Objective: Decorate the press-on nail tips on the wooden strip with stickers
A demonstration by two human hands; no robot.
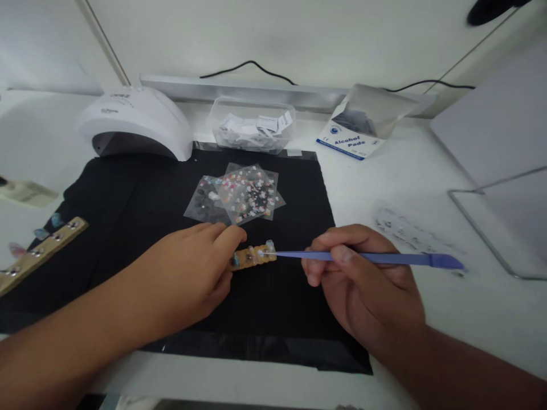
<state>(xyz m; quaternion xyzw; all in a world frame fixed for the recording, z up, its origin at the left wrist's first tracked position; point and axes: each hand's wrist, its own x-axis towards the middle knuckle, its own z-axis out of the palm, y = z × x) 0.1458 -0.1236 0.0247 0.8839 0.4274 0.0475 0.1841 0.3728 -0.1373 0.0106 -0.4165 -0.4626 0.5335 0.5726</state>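
My left hand [200, 267] is closed on the left end of a short tan nail-tip holder strip [243, 259], its fingers pinching it against the black mat [179, 193]. Small decorated press-on nails stand along the strip, glossy and pale, with a bluish one by my fingertips. In my right hand [363, 279] are slim purple tweezers [384, 258], held level like a pen between thumb and fingers. Their fine pale tip reaches over a nail [261, 253] near the strip's right end; I cannot tell if it carries anything. Clear sticker sheets [250, 193] with tiny coloured motifs overlap just beyond the strip.
A white nail lamp [137, 117] stands at the back left, beside a clear tub [252, 142] of white packets and an open alcohol pads box [348, 139]. A longer tan strip [43, 250] with metal studs lies left. A metal wire frame [482, 239] stands right.
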